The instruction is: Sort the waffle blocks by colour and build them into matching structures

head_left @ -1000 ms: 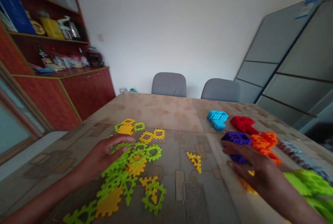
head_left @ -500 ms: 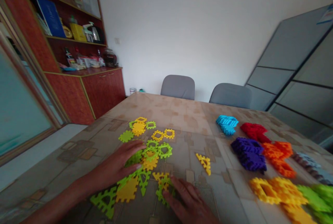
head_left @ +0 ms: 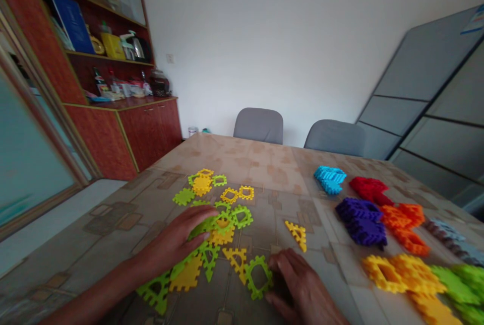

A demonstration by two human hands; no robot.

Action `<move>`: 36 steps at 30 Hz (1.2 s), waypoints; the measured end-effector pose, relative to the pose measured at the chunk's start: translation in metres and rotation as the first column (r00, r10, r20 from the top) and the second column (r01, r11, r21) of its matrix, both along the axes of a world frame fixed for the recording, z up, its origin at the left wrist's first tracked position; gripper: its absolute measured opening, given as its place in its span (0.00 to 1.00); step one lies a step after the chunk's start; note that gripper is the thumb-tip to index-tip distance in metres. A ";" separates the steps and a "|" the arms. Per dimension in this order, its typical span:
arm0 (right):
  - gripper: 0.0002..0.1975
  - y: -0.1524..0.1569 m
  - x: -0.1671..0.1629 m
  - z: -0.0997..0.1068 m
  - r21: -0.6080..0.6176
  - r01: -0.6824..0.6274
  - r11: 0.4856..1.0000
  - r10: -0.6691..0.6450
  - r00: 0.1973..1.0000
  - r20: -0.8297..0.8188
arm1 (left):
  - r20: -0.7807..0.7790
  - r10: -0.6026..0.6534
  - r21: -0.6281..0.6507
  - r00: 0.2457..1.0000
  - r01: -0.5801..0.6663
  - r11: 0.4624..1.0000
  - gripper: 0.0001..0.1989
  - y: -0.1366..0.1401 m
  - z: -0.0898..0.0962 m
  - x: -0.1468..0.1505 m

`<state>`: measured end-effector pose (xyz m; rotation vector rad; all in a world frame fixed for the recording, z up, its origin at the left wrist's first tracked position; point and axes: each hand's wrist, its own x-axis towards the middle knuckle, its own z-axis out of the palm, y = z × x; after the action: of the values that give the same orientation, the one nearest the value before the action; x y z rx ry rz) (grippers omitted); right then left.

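Note:
My left hand point(head_left: 180, 238) curves its fingers and thumb around a green notched piece point(head_left: 204, 226) in a loose heap of flat toothed building pieces. A yellow notched piece point(head_left: 222, 237) and a green open-centred piece point(head_left: 241, 216) lie at its fingertips. My right hand point(head_left: 302, 287) grips the right edge of a green frame piece point(head_left: 259, 277), with its lower fingers partly hidden. Beside that frame lies a yellow triangle point(head_left: 237, 260). Below my left hand are a yellow square point(head_left: 187, 273), a green triangle point(head_left: 209, 259) and another green triangle point(head_left: 156, 292).
To the right stand sorted stacks: blue point(head_left: 330, 180), red point(head_left: 368, 190), purple point(head_left: 361, 221), orange point(head_left: 404, 221), grey point(head_left: 454, 239), yellow point(head_left: 406, 277) and green point(head_left: 457, 287). A lone yellow triangle point(head_left: 297, 234) lies mid-table. Two grey chairs point(head_left: 258, 124) stand behind the table.
My right hand has moved right with the green frame piece, drawing it off the yellow triangle. My left hand has shifted slightly right, and the pieces at its fingers have slid along.

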<state>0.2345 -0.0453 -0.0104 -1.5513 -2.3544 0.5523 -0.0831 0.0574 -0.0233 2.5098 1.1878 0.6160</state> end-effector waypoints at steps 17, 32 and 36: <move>0.32 -0.006 -0.013 -0.003 0.027 -0.160 0.987 0.160 0.987 0.006 | -0.099 -0.004 0.086 0.995 0.013 0.996 0.27 0.011 -0.006 0.039; 0.17 0.002 0.031 0.006 0.003 0.141 0.990 -0.137 0.965 -0.222 | -0.197 -0.142 -0.013 0.970 0.142 0.990 0.17 -0.070 0.021 0.094; 0.19 0.000 0.044 0.010 0.034 0.201 0.979 -0.198 0.978 -0.069 | -0.111 -0.215 -0.129 0.970 0.201 0.971 0.19 -0.068 0.025 0.082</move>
<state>0.2780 -0.0451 -0.0008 -1.6991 -2.1178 0.4968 -0.0009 -0.0105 0.0013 2.5585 0.9514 0.3307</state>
